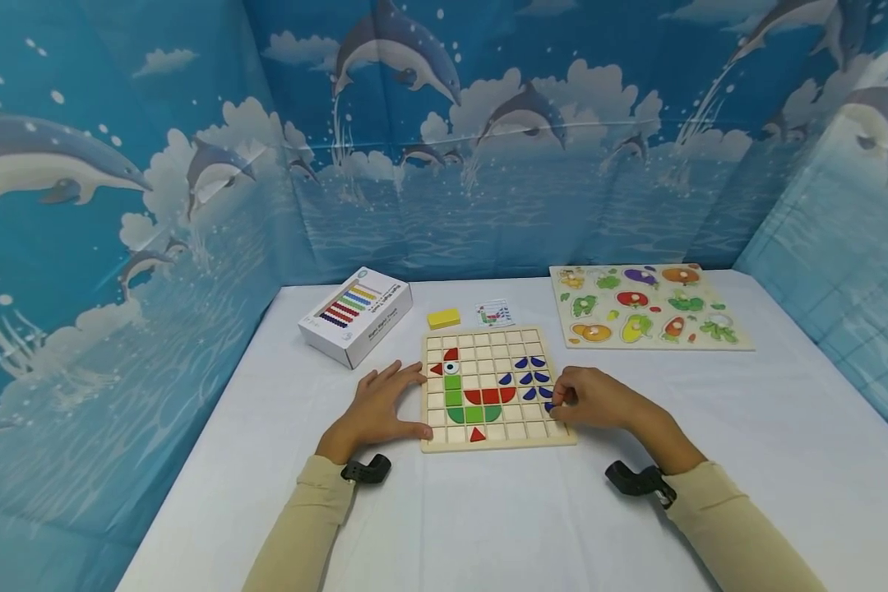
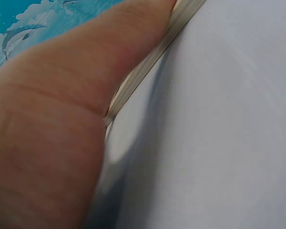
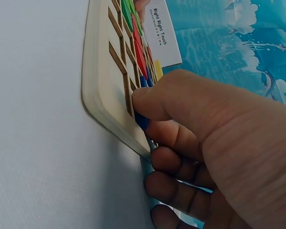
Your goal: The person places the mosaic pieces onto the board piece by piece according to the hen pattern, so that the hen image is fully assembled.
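Observation:
A wooden grid board (image 1: 518,433) lies on the table, with green, red and blue pieces forming a bird picture. My left hand (image 1: 376,411) rests at its left edge, fingers spread, thumb at the near-left corner. In the left wrist view the thumb (image 2: 133,28) lies along the board's side. At the board's right edge, my right hand (image 1: 595,399) pinches a blue half-round piece (image 3: 141,120) between thumb and forefinger, over a square of the grid. Several blue pieces (image 1: 538,376) sit in squares just left of those fingertips. A red triangle (image 1: 477,434) lies in the bottom row.
Behind the board are a yellow block (image 1: 443,318) and a small picture card (image 1: 494,312) with a similar bird. A white box (image 1: 355,316) stands at the back left. A vegetable puzzle board (image 1: 651,308) lies at the back right. Dolphin-printed cloth (image 1: 444,214) walls the table.

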The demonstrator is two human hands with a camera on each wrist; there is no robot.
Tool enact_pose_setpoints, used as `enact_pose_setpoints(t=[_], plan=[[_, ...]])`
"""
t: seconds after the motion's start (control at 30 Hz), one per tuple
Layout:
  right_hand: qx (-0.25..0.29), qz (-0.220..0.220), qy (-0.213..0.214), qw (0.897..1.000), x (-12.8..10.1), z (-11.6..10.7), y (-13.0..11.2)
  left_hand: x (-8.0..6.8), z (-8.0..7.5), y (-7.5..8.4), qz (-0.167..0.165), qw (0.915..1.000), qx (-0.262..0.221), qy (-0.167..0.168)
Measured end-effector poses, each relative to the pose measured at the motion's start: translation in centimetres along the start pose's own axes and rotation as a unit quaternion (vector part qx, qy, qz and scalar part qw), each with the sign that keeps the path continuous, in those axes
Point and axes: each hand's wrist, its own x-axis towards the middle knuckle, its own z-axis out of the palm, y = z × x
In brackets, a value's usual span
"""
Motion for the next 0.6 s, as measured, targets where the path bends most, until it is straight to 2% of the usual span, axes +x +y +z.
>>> enact_pose_setpoints(t=[0.6], plan=[[0.017, -0.010, -0.016, 1.000, 0.06, 0.31, 0.10, -0.54, 0.03, -0.22, -0.005, 0.9999, -0.010, 0.002]])
